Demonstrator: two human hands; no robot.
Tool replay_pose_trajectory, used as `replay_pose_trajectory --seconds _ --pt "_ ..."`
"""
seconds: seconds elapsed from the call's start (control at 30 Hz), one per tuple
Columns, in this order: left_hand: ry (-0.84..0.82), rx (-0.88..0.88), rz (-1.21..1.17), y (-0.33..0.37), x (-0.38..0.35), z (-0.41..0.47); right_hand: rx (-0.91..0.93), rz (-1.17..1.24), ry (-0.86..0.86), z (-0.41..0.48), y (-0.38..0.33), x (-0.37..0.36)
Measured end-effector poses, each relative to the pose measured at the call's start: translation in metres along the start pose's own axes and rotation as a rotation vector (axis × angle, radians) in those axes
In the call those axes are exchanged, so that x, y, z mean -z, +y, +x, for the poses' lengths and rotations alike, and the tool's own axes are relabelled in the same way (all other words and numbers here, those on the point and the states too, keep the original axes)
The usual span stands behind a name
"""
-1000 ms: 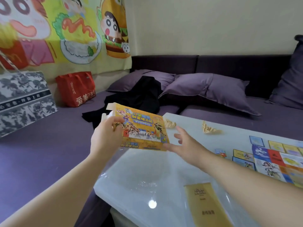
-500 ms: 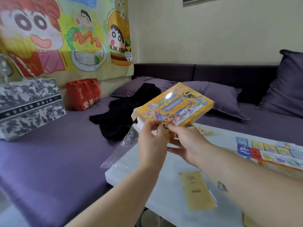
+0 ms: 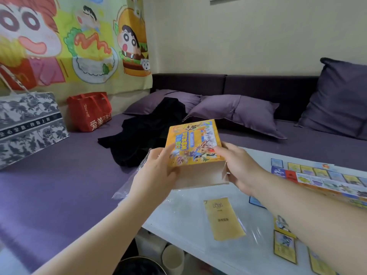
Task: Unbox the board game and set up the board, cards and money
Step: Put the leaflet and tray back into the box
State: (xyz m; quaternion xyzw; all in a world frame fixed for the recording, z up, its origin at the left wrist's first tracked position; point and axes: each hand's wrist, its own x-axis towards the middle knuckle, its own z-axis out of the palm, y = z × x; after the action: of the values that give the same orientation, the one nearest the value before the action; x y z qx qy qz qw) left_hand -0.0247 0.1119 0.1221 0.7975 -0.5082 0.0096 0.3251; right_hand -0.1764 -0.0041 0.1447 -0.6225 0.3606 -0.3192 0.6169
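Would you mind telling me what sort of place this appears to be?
Most likely a home living room or lounge: a long purple sofa with pillows runs along the walls, a cartoon wall hanging is above it, and a low white table stands in front.

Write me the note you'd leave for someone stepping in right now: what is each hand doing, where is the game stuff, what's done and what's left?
Left hand: grips the game box by its left side, thumb on the printed face.
Right hand: grips the box's right side.
The box is held above the table, its open end toward the person.
Done: the board lies flat at the table's right, a few cards lie by the right forearm, and a yellow booklet lies in front.
Left: check the box for remaining pieces and lay out the cards. No money is recognisable in view.
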Motion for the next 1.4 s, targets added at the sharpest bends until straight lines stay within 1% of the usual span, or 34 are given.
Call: replay_pose_trajectory --seconds 0.1,0.17,0.27,0.3,0.4,0.5,0.57,0.63,0.7,0.77,0.8,0.87,0.97,1.03,1.1,1.2,1.3,1.4 --pt "-0.054 0.047 -0.015 0.001 -0.005 0.002 -0.037 -0.071 -0.101 -0.002 0.002 0.004" --pt "-0.057 0.100 -0.015 -0.002 -0.008 0.004 -0.037 -0.199 -0.177 0.000 0.002 0.006" --pt "-0.031 0.097 -0.026 -0.008 -0.013 0.008 0.029 -0.429 -0.204 0.007 0.006 0.007" --pt "-0.021 0.104 -0.035 -0.010 -0.014 0.009 0.058 -0.461 -0.204 0.010 0.006 0.007" --pt "0.012 0.145 -0.074 -0.015 -0.014 0.014 0.095 -0.396 -0.239 0.019 0.008 0.012" --pt "0.106 0.095 -0.191 -0.025 -0.015 0.019 0.055 -0.241 -0.283 0.034 0.013 0.023" --pt "0.157 0.044 -0.297 -0.032 -0.017 0.021 0.043 -0.186 -0.257 0.046 0.019 0.030" --pt "0.193 0.043 -0.351 -0.037 -0.022 0.022 0.044 -0.174 -0.227 0.054 0.026 0.030" --pt "0.230 0.109 -0.356 -0.039 -0.028 0.022 0.044 -0.169 -0.177 0.059 0.034 0.025" --pt "0.260 0.199 -0.341 -0.040 -0.035 0.023 0.021 -0.192 -0.085 0.061 0.044 0.019" --pt "0.282 0.233 -0.331 -0.040 -0.038 0.024 0.005 -0.259 -0.037 0.060 0.048 0.018" --pt "0.327 0.268 -0.328 -0.041 -0.042 0.027 -0.041 -0.522 0.013 0.050 0.054 0.020" --pt "0.382 0.256 -0.322 -0.044 -0.048 0.030 -0.162 -0.917 -0.089 0.023 0.066 0.026" --pt "0.395 0.222 -0.294 -0.045 -0.053 0.028 -0.231 -1.079 -0.136 0.007 0.078 0.030" --pt "0.389 0.200 -0.276 -0.049 -0.061 0.025 -0.296 -1.118 -0.117 -0.006 0.092 0.034" --pt "0.377 0.181 -0.238 -0.053 -0.073 0.016 -0.386 -1.088 -0.064 -0.018 0.114 0.035" --pt "0.360 0.150 -0.180 -0.053 -0.083 0.006 -0.357 -1.152 0.009 -0.026 0.127 0.033" --pt "0.356 0.136 -0.157 -0.051 -0.086 0.000 -0.307 -1.163 0.064 -0.027 0.131 0.030"
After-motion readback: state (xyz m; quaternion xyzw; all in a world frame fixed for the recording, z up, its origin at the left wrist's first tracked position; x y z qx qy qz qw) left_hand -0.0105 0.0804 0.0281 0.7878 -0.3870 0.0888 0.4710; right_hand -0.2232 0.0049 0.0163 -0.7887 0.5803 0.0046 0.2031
